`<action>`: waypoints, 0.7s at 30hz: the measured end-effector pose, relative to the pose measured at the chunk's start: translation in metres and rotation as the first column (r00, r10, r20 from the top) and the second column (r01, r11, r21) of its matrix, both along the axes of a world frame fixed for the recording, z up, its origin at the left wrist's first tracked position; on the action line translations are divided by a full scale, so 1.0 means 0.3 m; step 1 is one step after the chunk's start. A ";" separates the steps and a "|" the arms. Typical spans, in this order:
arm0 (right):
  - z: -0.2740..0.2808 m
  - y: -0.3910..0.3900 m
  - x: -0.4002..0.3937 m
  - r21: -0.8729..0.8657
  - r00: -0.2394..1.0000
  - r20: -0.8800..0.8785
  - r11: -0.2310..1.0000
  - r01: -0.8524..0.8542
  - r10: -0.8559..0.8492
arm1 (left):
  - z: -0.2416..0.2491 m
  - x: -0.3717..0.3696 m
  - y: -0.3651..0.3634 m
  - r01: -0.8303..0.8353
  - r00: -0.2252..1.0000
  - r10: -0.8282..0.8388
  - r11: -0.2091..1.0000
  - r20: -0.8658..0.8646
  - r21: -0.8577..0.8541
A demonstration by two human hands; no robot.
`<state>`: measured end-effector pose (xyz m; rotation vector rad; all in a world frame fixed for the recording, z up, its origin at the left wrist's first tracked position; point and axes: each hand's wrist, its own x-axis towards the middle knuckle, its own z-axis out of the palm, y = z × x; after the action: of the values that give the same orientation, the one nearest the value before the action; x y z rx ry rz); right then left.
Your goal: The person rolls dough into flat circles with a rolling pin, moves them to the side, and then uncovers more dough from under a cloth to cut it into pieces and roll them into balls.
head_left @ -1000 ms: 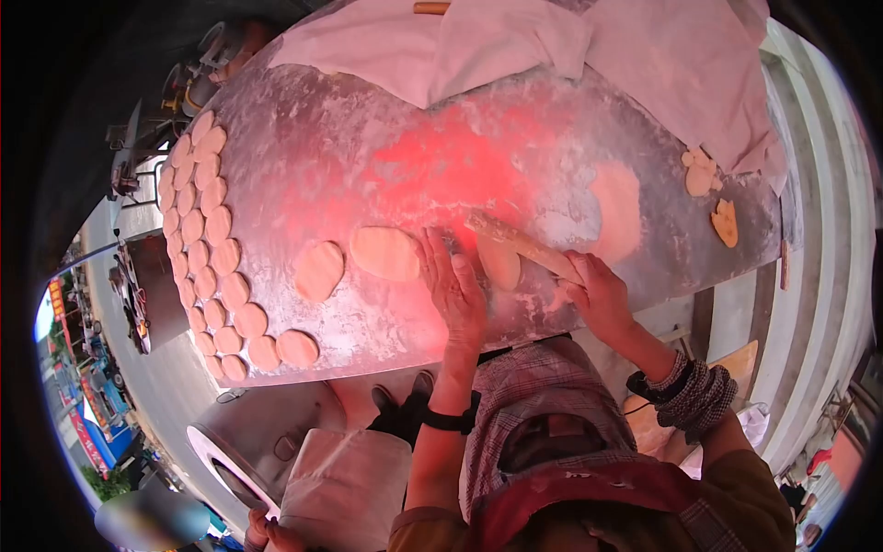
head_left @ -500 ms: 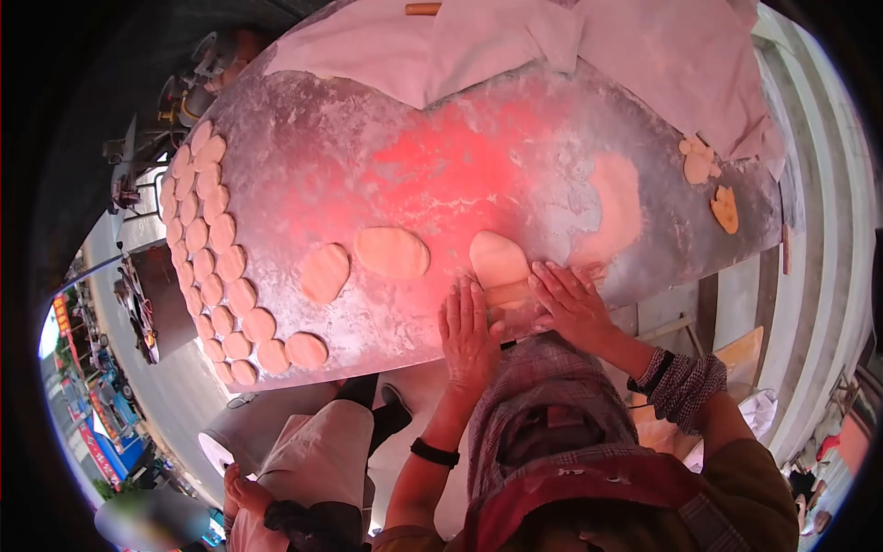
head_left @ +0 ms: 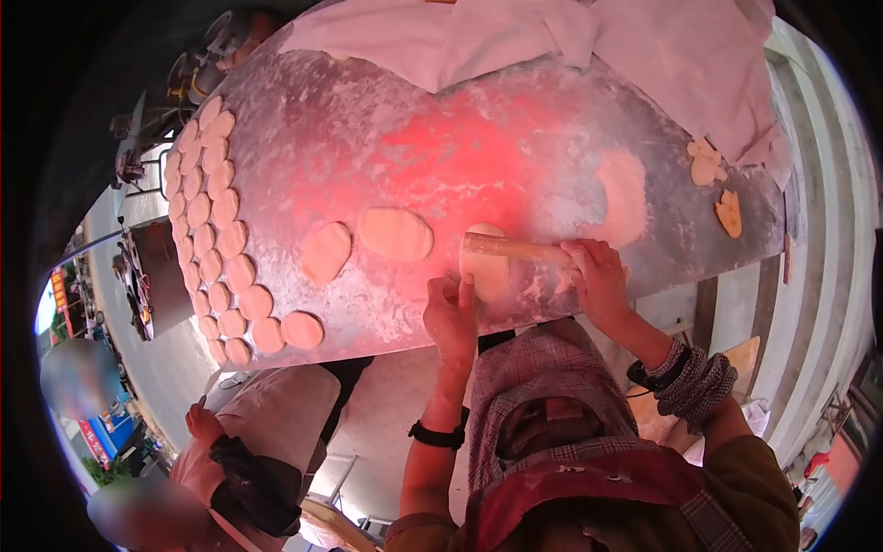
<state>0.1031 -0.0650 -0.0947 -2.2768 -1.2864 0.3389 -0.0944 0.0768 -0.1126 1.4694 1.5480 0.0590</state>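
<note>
The dough piece [head_left: 487,276] is lying by the near edge of the table [head_left: 331,147], probably for easy reach by both hands. The right hand [head_left: 598,281] is clamping its fingers around one end of the rolling pin [head_left: 520,248], whose other end is crossing over the dough, perhaps leaving the dough's near part accessible to the left hand [head_left: 449,317]. That hand is curling its fingers and pointing its thumb at the dough's near-left edge; whether it is pinching the dough, I cannot tell. The dough is thus lying just beyond the left hand and to the left of the right hand. Small rounds [head_left: 255,302] are sitting in close rows along the left edge, apparently to save room.
</note>
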 end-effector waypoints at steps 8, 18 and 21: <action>-0.161 0.405 0.042 -0.029 0.940 0.219 0.965 -0.262 0.262 | -0.157 0.186 0.319 0.657 0.753 -0.408 0.477 -0.516 0.584; -0.067 0.065 -0.136 -0.094 0.936 -0.030 0.931 -0.352 0.351 | -0.067 -0.153 0.023 0.626 0.769 -0.545 0.539 -0.334 0.563; -0.088 0.148 -0.164 -0.112 0.955 0.110 0.958 -0.263 0.275 | -0.082 -0.023 0.067 0.590 0.797 -0.487 0.501 -0.358 0.633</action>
<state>0.0540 -0.0206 -0.1211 -2.2318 -1.6859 0.3650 -0.1013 0.0970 -0.1373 2.6153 1.1024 0.2261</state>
